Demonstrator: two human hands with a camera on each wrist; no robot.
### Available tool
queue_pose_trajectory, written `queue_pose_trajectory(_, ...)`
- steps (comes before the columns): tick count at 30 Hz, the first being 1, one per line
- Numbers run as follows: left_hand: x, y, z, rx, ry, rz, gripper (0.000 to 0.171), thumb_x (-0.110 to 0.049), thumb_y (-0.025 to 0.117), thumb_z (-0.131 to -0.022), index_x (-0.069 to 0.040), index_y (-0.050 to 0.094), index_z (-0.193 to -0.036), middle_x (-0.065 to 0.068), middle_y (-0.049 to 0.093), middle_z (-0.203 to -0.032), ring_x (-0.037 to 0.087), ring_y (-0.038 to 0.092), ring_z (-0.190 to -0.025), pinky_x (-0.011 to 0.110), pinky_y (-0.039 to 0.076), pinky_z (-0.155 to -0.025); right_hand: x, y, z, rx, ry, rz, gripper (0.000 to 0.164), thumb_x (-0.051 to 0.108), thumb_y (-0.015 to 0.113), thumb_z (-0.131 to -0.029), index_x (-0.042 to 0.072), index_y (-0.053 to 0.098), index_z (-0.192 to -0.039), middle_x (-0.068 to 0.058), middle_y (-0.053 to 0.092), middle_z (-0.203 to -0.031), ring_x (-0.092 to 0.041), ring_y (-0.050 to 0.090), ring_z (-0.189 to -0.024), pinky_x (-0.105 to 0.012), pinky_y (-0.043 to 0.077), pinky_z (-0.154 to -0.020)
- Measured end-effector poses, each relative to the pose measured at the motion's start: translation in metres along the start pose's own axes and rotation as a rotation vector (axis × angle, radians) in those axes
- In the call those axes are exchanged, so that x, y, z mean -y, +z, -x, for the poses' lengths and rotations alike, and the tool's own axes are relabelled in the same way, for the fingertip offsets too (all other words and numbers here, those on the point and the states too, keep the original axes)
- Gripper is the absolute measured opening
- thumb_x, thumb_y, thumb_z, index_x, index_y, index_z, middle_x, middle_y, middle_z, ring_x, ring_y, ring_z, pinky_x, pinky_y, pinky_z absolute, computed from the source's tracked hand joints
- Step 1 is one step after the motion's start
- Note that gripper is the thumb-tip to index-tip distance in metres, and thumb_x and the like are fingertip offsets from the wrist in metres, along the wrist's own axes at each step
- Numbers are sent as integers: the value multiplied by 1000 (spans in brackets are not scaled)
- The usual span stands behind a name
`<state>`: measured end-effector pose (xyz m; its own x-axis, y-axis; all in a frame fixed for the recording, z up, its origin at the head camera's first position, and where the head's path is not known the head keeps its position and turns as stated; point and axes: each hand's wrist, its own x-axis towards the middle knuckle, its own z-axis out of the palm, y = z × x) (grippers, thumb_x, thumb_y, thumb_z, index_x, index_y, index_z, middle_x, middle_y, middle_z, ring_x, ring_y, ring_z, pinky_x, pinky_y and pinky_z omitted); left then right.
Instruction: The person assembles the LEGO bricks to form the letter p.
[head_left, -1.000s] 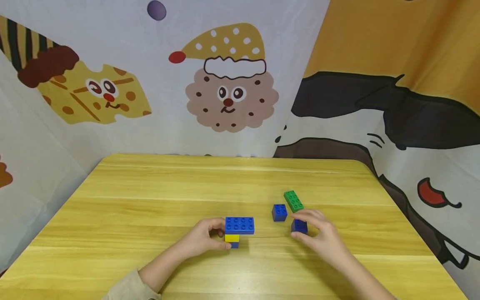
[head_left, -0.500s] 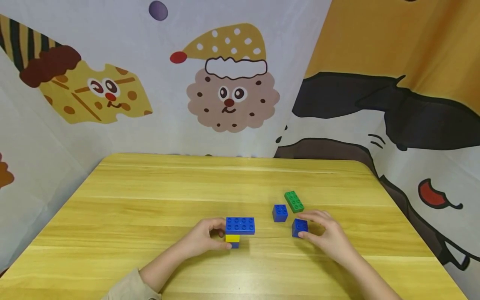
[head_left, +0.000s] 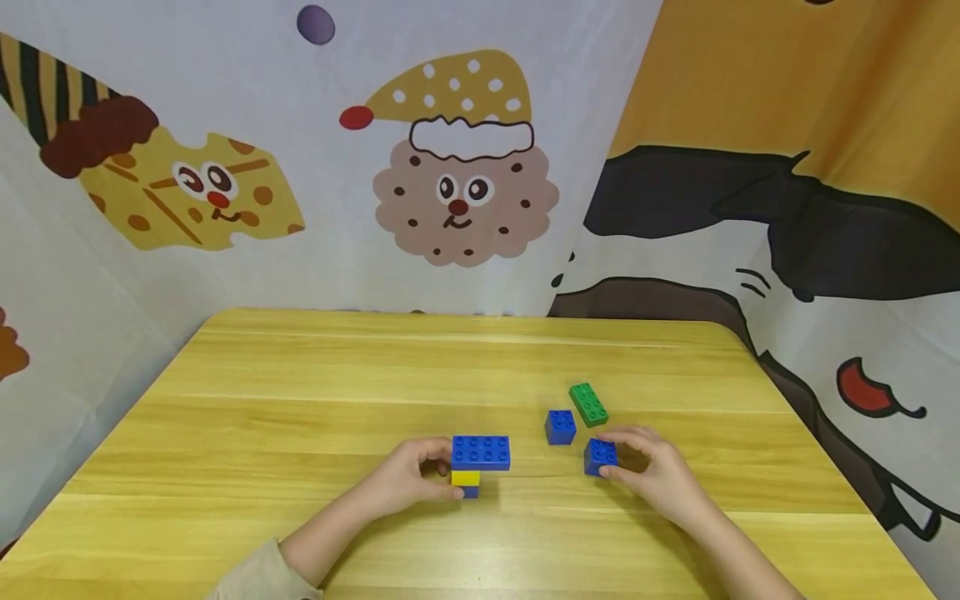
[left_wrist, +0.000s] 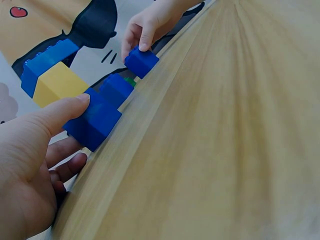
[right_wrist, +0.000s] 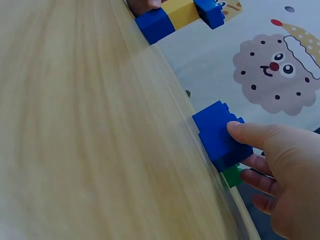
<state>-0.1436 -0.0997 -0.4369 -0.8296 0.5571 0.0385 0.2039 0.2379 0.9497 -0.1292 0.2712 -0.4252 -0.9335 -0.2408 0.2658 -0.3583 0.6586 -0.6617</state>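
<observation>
A small stack of building bricks stands on the table: a blue brick (head_left: 471,492) at the bottom, a yellow brick (head_left: 466,478) over it, and a long blue brick (head_left: 480,452) on top that juts out to the right. My left hand (head_left: 414,475) grips the stack low down, thumb on the bottom brick (left_wrist: 95,120). To the right, my right hand (head_left: 651,473) pinches a square blue brick (head_left: 599,457) between thumb and fingers. In the right wrist view, the thumb lies on the side of that brick (right_wrist: 225,145).
Just left of the right hand sits another square blue brick (head_left: 560,427), studs up. A flat green brick (head_left: 588,405) lies behind it at a slant. The wooden table (head_left: 337,367) ends at a cartoon-printed cloth (head_left: 315,275).
My right hand has shifted slightly right; its thumb has moved from the square brick's left front corner onto its front face. My left hand holds the stack as before.
</observation>
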Motion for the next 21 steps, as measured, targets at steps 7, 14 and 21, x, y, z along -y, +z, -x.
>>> queue_pose_trajectory(7, -1, 0, 1, 1, 0, -1, 35, -12, 80, -76, -6, 66, -108, 0, 64, -93, 22, 54, -87, 28, 47, -77, 0, 0, 1, 6, 43, -26, 38, 21, 80, -78, 17, 69, -115, 7, 65, -110, -18, 59, -101, -41, 49, -83)
queue_pose_trajectory(14, -1, 0, 1, -1, 6, -1, 36, -12, 80, -76, -6, 66, -108, 0, 64, -94, 22, 54, -87, 28, 47, -77, -2, 1, 0, 2, 35, -31, 37, 20, 80, -78, 17, 69, -114, 8, 66, -107, -13, 58, -94, -32, 49, -77)
queue_pose_trajectory(21, -1, 0, 1, -1, 3, 12, 35, -12, 80, -76, -7, 67, -108, 0, 64, -94, 23, 54, -88, 29, 47, -78, -2, 1, 1, -1, 38, -25, 36, 20, 80, -79, 18, 70, -113, 9, 66, -105, -12, 57, -90, -31, 49, -75)
